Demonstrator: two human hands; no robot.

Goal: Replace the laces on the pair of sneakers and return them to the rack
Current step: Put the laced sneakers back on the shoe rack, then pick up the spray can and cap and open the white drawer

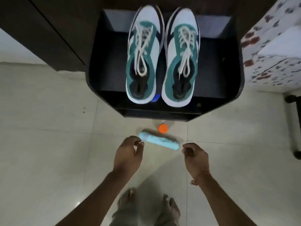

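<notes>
Two white and teal sneakers stand side by side on top of a dark shoe rack [107, 66], toes pointing away from me. The left sneaker [144, 54] and the right sneaker [181, 57] both carry white laces, whose loops lie over the tongues. My left hand [128, 154] and my right hand [196, 156] hover low over the tiled floor in front of the rack. Their fingers are loosely curled and hold nothing. Between the two hands a light blue rolled bundle [158, 141] lies on the floor.
An orange cap [163, 128] sits on the floor just behind the bundle. A small blue thing [155, 97] shows between the sneakers' heels. A dark cabinet [48, 30] stands at left, a floral-covered bed [273, 46] at right. My bare feet [146, 207] are below.
</notes>
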